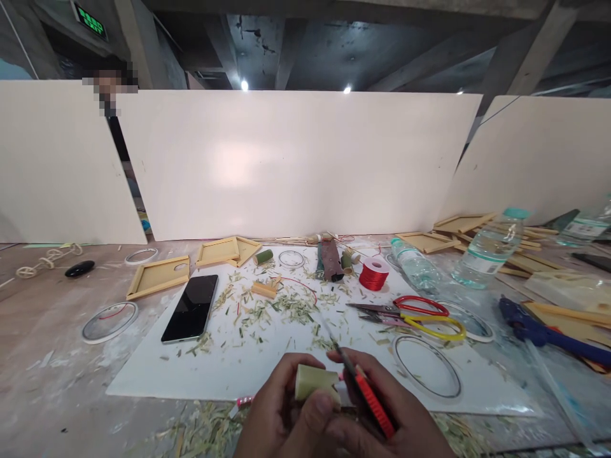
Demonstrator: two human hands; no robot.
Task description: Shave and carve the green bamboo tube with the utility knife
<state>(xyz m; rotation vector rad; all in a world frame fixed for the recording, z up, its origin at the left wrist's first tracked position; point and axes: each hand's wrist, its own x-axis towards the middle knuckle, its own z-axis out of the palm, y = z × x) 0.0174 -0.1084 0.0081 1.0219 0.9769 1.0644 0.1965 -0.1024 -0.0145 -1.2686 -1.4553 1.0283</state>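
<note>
In the head view, my left hand (291, 407) is closed around a short green bamboo piece (312, 383), its pale cut end turned left. My right hand (377, 407) grips a red-handled knife (370, 401) whose narrow blade points up and away, beside the bamboo. Both hands meet low in the centre, above the front edge of a white sheet (157, 375). Green and pale shavings (296, 306) lie scattered over the sheet, with more around the hands. The bamboo's right end is partly hidden by my fingers.
A phone (191, 308) lies left; scissors (405, 315), a red thread spool (373, 275) and tape rings (427, 366) lie right. Farther right are water bottles (491, 254) and a blue glue gun (548, 331). White panels (305, 165) stand behind; a person (109, 92) is beyond them.
</note>
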